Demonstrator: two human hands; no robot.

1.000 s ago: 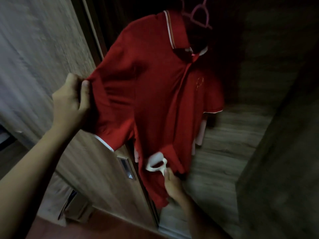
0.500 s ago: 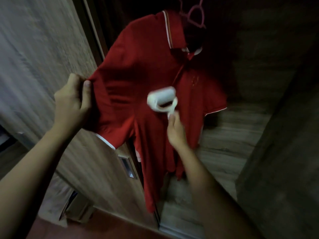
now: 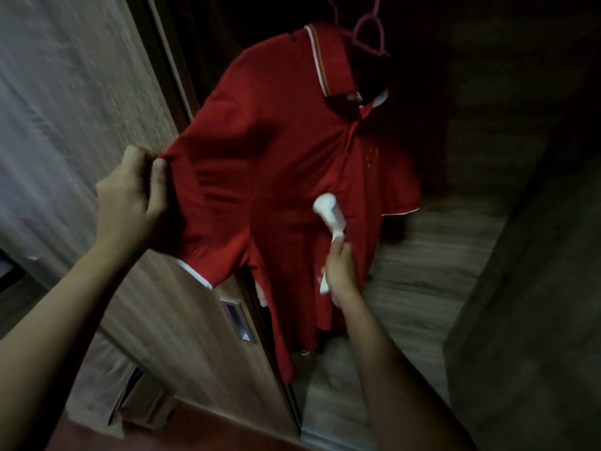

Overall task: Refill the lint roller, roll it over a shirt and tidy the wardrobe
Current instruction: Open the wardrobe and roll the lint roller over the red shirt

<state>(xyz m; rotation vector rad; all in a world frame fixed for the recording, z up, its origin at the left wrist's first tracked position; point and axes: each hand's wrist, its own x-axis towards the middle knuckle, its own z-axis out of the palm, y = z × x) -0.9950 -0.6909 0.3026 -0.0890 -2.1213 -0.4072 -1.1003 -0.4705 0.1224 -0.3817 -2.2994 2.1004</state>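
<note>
A red polo shirt with white trim hangs on a pink hanger inside the dark wardrobe. My left hand pinches the shirt's left sleeve and pulls it out to the left, so the fabric is stretched. My right hand grips the handle of a white lint roller, whose roll lies against the shirt's front just below the chest. The shirt's lower hem hangs loose beneath the roller.
A wooden sliding wardrobe door with a recessed metal handle stands at the left. The wardrobe's wooden back panel and a dark side wall close in the right. A cardboard box sits on the floor at lower left.
My right hand swept the lint roller from the shirt's lower hem up to the chest, then down to the mid-front. My left hand kept its hold on the sleeve.
</note>
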